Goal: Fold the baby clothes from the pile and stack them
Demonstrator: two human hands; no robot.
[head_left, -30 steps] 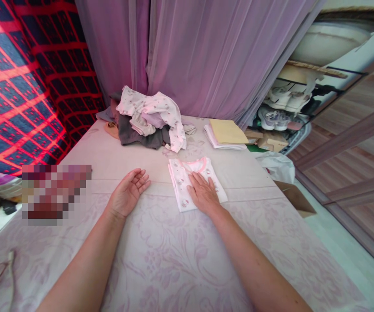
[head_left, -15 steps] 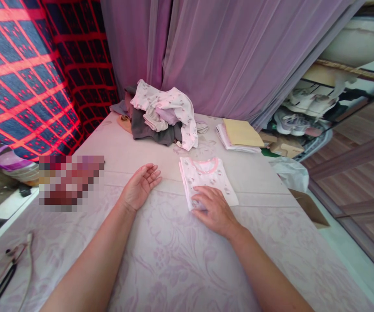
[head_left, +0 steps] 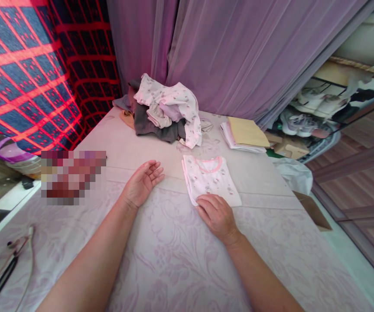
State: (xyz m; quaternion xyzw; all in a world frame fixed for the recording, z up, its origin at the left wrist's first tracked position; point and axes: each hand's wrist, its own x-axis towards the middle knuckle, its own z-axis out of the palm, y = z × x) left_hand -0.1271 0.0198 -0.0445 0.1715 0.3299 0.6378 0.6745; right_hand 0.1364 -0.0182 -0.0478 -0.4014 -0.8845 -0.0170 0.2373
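Note:
A small folded white garment (head_left: 210, 178) with a pink neckline and a printed pattern lies flat on the pale floral tablecloth (head_left: 173, 255). My right hand (head_left: 217, 213) rests palm down at its near edge, fingers curled against the hem and holding nothing that I can see. My left hand (head_left: 142, 183) lies on its side on the cloth to the left of the garment, fingers stretched out, holding nothing.
A heap of unfolded clothes (head_left: 165, 112) sits at the far edge by the purple curtain (head_left: 239, 56). A folded stack topped by yellow cloth (head_left: 247, 133) lies at the far right. Glasses (head_left: 1, 268) lie near left. A white bag (head_left: 294, 173) and cardboard box (head_left: 313, 210) are off the right edge.
My right hand has slid toward me, from flat on top of the folded garment to its near edge. My left hand has stayed in place.

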